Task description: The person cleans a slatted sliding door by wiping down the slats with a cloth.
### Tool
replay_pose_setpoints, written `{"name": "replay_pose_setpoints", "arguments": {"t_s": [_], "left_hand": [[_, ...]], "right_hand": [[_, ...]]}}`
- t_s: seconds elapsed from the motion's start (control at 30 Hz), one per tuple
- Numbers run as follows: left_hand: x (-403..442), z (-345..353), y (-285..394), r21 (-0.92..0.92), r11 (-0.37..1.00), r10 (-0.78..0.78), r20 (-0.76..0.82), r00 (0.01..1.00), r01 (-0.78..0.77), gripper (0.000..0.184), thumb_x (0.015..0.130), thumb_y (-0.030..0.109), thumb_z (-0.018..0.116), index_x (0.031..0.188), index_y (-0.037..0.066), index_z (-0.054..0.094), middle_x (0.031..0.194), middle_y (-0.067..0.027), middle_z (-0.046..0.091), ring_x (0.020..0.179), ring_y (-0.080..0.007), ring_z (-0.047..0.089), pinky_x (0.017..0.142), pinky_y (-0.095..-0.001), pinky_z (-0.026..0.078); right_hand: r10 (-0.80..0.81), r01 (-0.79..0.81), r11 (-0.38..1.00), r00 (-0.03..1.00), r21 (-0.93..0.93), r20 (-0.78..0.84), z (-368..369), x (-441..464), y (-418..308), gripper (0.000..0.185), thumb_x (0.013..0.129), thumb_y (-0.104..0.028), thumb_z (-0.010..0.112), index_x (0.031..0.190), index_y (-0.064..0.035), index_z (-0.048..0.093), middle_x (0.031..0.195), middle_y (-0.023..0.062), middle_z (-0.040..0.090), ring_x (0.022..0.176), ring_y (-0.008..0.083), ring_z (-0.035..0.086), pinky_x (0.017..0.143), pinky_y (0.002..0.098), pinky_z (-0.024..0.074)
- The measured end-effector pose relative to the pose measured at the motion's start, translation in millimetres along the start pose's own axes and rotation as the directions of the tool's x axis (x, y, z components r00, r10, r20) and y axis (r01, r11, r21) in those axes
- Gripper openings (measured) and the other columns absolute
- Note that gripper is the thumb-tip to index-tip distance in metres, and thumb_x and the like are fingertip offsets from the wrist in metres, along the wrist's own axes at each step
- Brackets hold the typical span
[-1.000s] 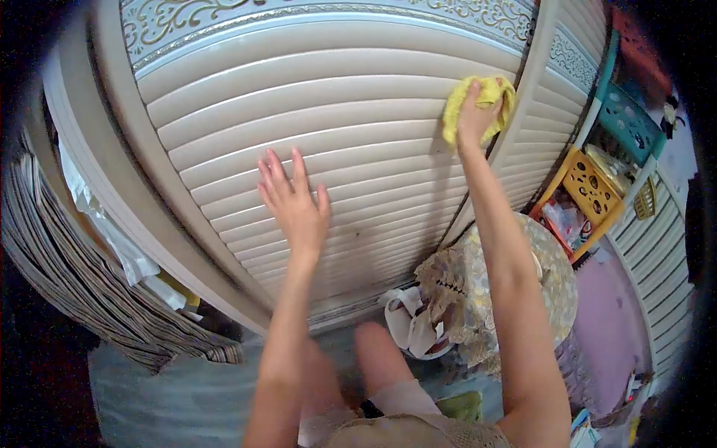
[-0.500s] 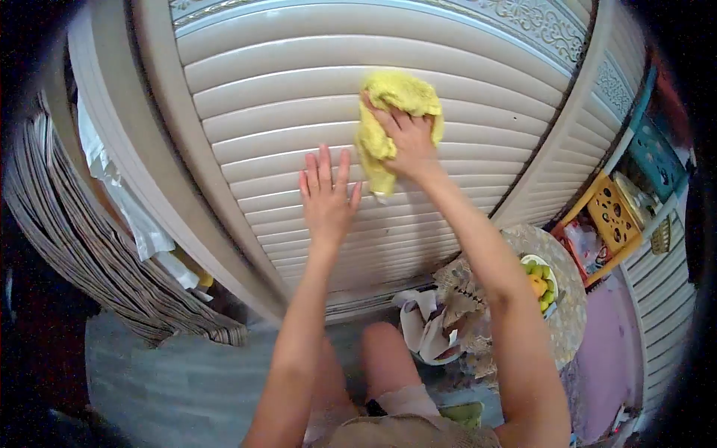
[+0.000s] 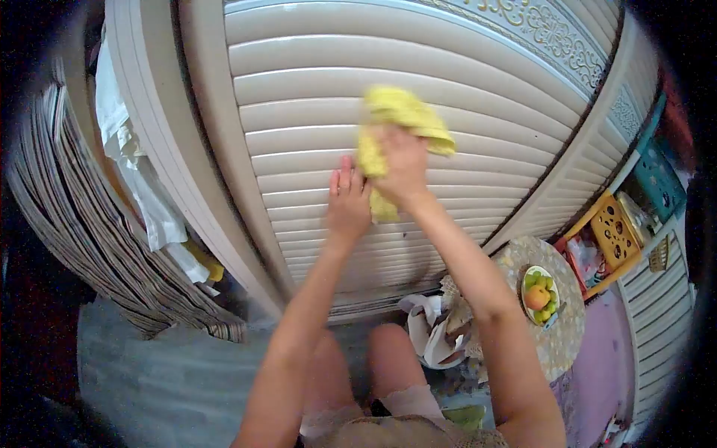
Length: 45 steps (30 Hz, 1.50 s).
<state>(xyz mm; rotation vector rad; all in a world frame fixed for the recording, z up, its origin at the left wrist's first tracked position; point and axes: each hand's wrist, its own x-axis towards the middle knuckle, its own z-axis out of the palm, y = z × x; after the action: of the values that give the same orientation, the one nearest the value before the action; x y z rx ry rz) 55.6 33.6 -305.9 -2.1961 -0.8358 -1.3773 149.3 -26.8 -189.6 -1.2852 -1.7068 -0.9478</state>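
Note:
A yellow cloth (image 3: pixel 407 112) is pressed against a cream slatted door (image 3: pixel 306 93) under my right hand (image 3: pixel 403 166). Motion blurs that hand and the cloth; a fold hangs below the wrist side. Just to the left, my left hand (image 3: pixel 349 207) lies against the slats with its fingers stretched upward. Its fingertips are close beside the cloth's left edge, and whether they touch it I cannot tell. Nothing is held in the left hand.
A striped curtain (image 3: pixel 82 216) and white fabric (image 3: pixel 153 201) hang at left. At right, a round table (image 3: pixel 567 328) bears a plate of fruit (image 3: pixel 539 297). Beyond are an orange basket (image 3: pixel 618 228) and a teal basket (image 3: pixel 657 175). A bin (image 3: pixel 441 361) with papers stands below the door.
My right hand has shifted the cloth slightly downward, and the cloth's top has folded over to the right. My left hand has moved right, closer to the cloth. The view has shifted.

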Motion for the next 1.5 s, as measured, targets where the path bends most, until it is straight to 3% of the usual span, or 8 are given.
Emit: {"name": "replay_pose_setpoints", "arguments": {"t_s": [0.07, 0.13, 0.23, 0.5, 0.6, 0.87, 1.17, 1.5], "left_hand": [[-7.0, 7.9, -5.7, 0.073, 0.997, 0.022, 0.066, 0.998, -0.027, 0.057, 0.075, 0.031, 0.062, 0.126, 0.010, 0.049, 0.128, -0.0124, 0.048, 0.126, -0.0321, 0.036, 0.104, -0.0471, 0.027], [-7.8, 6.3, -1.6, -0.337, 0.939, -0.055, 0.028, 0.998, 0.061, 0.046, 0.077, 0.027, 0.059, 0.116, 0.003, 0.055, 0.118, -0.0147, 0.053, 0.120, -0.0346, 0.041, 0.102, -0.0483, 0.028], [-6.2, -2.0, -0.4, -0.356, 0.934, -0.036, -0.022, 0.999, 0.026, 0.042, 0.078, 0.024, 0.059, 0.115, 0.004, 0.056, 0.120, -0.0140, 0.052, 0.120, -0.0328, 0.041, 0.102, -0.0489, 0.029], [20.3, -47.8, -31.7, 0.042, 0.989, 0.142, -0.101, 0.985, -0.138, 0.048, 0.079, 0.027, 0.059, 0.126, 0.023, 0.050, 0.137, -0.0087, 0.041, 0.130, -0.0271, 0.031, 0.106, -0.0459, 0.021], [26.8, -51.6, -60.1, 0.005, 0.993, -0.116, -0.283, 0.952, 0.122, 0.053, 0.080, 0.026, 0.057, 0.131, 0.021, 0.045, 0.143, -0.0108, 0.032, 0.132, -0.0299, 0.028, 0.107, -0.0496, 0.016], [7.4, -14.9, -91.4, 0.158, 0.985, -0.016, -0.309, 0.951, 0.068, 0.045, 0.084, 0.030, 0.052, 0.127, 0.017, 0.049, 0.143, -0.0073, 0.030, 0.137, -0.0269, 0.019, 0.108, -0.0531, 0.014], [20.7, -39.9, -75.2, 0.095, 0.992, -0.049, -0.274, 0.961, 0.078, 0.058, 0.082, 0.032, 0.051, 0.136, 0.016, 0.039, 0.145, -0.0125, 0.029, 0.135, -0.0297, 0.022, 0.109, -0.0501, 0.012], [34.6, -87.7, -82.0, -0.037, 0.981, -0.194, -0.324, 0.926, 0.192, 0.053, 0.077, 0.017, 0.062, 0.127, 0.011, 0.045, 0.139, -0.0127, 0.033, 0.128, -0.0328, 0.030, 0.105, -0.0475, 0.022]], "right_hand": [[-0.129, 0.128, 0.992, 0.981, 0.019, 0.142, 10.9, 20.9, -25.4, 0.057, 0.070, -0.021, 0.066, 0.125, -0.0129, 0.050, 0.120, 0.0119, 0.053, 0.108, 0.0357, 0.049, 0.096, 0.0484, 0.0325], [-0.230, 0.207, 0.964, 0.964, 0.165, 0.132, 22.5, 33.1, -41.1, 0.058, 0.066, -0.017, 0.066, 0.122, -0.0152, 0.053, 0.116, 0.0091, 0.056, 0.104, 0.0333, 0.052, 0.096, 0.0450, 0.0362], [-0.256, 0.225, 0.959, 0.949, 0.175, 0.182, 9.1, 38.4, -39.5, 0.060, 0.065, -0.014, 0.066, 0.123, -0.0146, 0.052, 0.117, 0.0088, 0.055, 0.104, 0.0318, 0.052, 0.095, 0.0418, 0.0385], [0.001, 0.008, 0.988, 0.998, -0.153, 0.059, -27.6, 14.4, 8.7, 0.062, 0.068, -0.026, 0.067, 0.127, -0.0173, 0.049, 0.119, 0.0103, 0.054, 0.107, 0.0307, 0.051, 0.095, 0.0450, 0.0338], [-0.036, 0.025, 0.978, 0.998, -0.208, -0.052, -25.1, 20.7, 1.2, 0.063, 0.065, -0.030, 0.069, 0.124, -0.0167, 0.051, 0.115, 0.0085, 0.055, 0.107, 0.0286, 0.050, 0.093, 0.0467, 0.0328], [-0.162, 0.157, 0.987, 0.978, 0.047, 0.131, 8.8, 57.0, -63.2, 0.061, 0.063, -0.023, 0.068, 0.122, -0.0161, 0.053, 0.114, 0.0054, 0.055, 0.107, 0.0266, 0.049, 0.090, 0.0432, 0.0353], [-0.115, 0.135, 0.966, 0.988, -0.221, 0.100, -12.5, 17.5, -16.7, 0.059, 0.060, -0.027, 0.071, 0.117, -0.0184, 0.058, 0.111, 0.0030, 0.057, 0.108, 0.0233, 0.050, 0.086, 0.0410, 0.0373], [-0.265, 0.255, 0.964, 0.951, 0.080, 0.160, 1.5, 71.0, -68.4, 0.064, 0.055, -0.011, 0.070, 0.117, -0.0170, 0.056, 0.112, 0.0018, 0.057, 0.100, 0.0219, 0.053, 0.085, 0.0372, 0.0400]]}}
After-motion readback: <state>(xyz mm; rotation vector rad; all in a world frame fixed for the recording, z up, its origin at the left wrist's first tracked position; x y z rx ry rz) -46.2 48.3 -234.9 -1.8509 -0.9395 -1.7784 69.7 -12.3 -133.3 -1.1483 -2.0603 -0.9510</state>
